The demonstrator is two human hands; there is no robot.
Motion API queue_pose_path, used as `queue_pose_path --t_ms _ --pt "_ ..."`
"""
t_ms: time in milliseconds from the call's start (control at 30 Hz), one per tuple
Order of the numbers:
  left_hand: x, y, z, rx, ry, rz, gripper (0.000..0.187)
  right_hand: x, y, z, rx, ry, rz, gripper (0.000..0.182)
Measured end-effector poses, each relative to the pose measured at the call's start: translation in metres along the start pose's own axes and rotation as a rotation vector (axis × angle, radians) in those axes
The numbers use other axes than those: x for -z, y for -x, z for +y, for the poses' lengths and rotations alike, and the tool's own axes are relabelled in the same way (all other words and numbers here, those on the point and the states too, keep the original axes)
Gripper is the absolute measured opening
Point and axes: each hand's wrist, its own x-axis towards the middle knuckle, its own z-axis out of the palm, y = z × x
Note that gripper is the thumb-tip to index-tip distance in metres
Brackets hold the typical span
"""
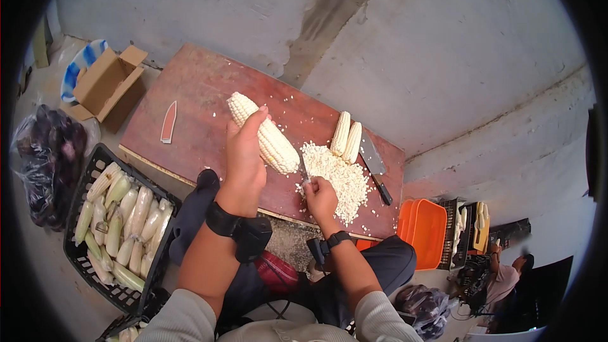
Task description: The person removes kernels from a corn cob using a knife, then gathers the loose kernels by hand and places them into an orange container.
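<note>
My left hand [248,145] is closed around a big ear of white corn [277,147], tilted above the red-brown table [196,88]. In my right hand [322,199] I grip a small knife [304,169], its blade pointing up beside the lower end of the ear. A heap of loose white kernels [339,183] lies just right of the blade. Two more ears of corn [346,138] rest at the heap's far edge. Behind them, a wide-bladed knife with a black handle [382,190] lies on the table, partly covered by the ears.
A black crate [135,301] of corn ears stands at left, near a cardboard box [106,85] and a bag of dark produce [50,158]. On the table's left lies a red knife sheath [169,122]. Orange tubs [423,231] stand at right; another person [503,282] sits beyond.
</note>
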Motion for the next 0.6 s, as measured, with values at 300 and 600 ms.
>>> queue_pose_path --t_ms 300,600 --pt "-0.003 0.002 -0.008 0.006 -0.054 -0.063 0.021 0.031 -0.022 0.033 0.012 -0.429 0.004 0.020" --pt "-0.005 0.002 -0.022 0.006 -0.144 -0.089 0.019 0.067 0.054 0.055 0.280 -0.080 -0.338 0.017"
